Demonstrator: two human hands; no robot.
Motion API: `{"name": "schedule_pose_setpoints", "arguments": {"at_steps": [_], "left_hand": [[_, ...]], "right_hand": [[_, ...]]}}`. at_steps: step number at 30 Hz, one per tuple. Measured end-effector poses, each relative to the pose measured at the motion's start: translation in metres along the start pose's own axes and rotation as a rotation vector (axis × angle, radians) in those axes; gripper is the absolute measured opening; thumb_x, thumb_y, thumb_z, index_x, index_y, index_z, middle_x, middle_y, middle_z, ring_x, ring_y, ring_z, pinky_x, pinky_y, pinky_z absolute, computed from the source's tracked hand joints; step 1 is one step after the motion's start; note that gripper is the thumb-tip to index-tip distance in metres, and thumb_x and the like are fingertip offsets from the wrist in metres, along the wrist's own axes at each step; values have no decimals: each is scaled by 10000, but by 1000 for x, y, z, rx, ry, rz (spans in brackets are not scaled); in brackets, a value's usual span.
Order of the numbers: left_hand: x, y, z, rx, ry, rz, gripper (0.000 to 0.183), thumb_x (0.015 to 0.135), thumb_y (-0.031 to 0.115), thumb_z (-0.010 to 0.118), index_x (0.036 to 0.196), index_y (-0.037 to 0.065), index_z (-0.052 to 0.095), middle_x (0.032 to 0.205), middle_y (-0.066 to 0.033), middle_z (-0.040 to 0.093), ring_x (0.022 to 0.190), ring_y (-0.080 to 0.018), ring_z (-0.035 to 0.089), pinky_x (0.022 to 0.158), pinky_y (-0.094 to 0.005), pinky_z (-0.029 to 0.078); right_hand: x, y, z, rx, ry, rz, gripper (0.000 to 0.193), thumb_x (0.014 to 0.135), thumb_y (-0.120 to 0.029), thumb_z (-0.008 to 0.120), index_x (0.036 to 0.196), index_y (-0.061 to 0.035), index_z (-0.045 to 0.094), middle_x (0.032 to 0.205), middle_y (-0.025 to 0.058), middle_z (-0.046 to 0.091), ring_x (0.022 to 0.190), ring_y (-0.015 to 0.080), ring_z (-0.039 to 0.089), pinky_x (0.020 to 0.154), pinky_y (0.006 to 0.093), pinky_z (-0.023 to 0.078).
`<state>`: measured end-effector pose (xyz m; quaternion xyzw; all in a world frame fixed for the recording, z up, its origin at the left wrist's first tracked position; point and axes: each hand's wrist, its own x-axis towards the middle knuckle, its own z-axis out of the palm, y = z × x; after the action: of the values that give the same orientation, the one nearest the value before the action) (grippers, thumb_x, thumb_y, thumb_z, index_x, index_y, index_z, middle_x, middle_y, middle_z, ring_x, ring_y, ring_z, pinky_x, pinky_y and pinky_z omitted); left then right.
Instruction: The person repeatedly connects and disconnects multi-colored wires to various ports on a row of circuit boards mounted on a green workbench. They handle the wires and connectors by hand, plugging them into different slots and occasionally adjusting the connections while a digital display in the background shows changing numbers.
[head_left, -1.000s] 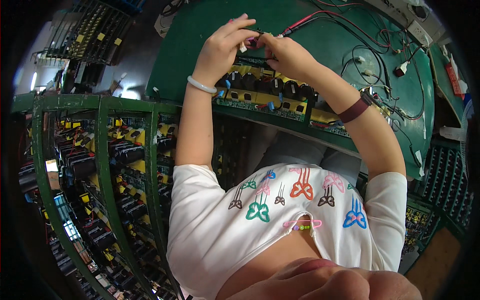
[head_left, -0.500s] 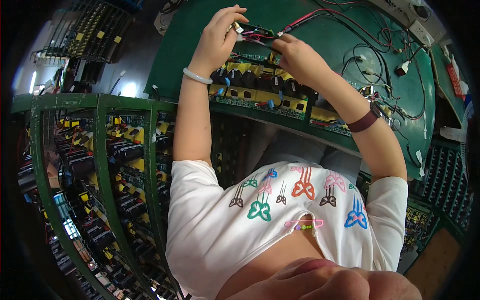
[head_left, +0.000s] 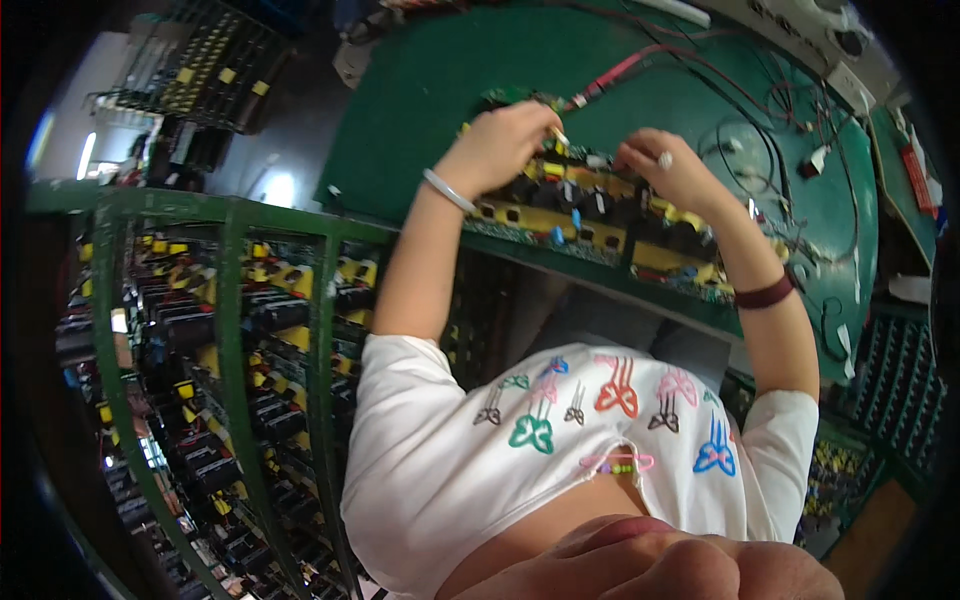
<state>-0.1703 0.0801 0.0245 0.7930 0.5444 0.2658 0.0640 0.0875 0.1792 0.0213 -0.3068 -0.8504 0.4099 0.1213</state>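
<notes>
My left hand is over the far left part of a circuit board with yellow and black parts and blue-tipped leads. Its fingers are pinched on a small white piece, probably a connector. A small green board shows just beyond that hand, beside the end of a red and black cable. My right hand hovers at the board's right side, fingers bent together; whatever they hold, if anything, is hidden.
A second circuit board adjoins on the right of the green table. Black cables tangle at the right, below a power strip. To my left, a green metal rack holds many similar boards.
Both hands have come nearer to me and down to the board. The small green board, earlier held up in my left hand, now lies lower. My right hand has left its wires and shifted right.
</notes>
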Motion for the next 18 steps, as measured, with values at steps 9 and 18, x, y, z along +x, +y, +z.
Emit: {"name": "schedule_pose_setpoints", "arguments": {"at_steps": [9, 18], "left_hand": [[5, 8, 2, -110, -88, -89, 142, 942, 50, 543, 1076, 42, 590, 1025, -154, 625, 942, -374, 641, 798, -458, 513], [12, -1, -8, -43, -147, -67, 162, 966, 123, 531, 1089, 40, 594, 1046, -177, 631, 983, -392, 631, 826, -450, 510]], "right_hand": [[-7, -2, 14, 14, 141, -69, 260, 984, -176, 584, 900, 43, 697, 894, 204, 648, 821, 396, 647, 768, 442, 517], [-22, 2, 32, -135, 282, -163, 231, 973, -204, 580, 909, -3, 674, 907, 168, 633, 919, 404, 620, 785, 488, 488]]}}
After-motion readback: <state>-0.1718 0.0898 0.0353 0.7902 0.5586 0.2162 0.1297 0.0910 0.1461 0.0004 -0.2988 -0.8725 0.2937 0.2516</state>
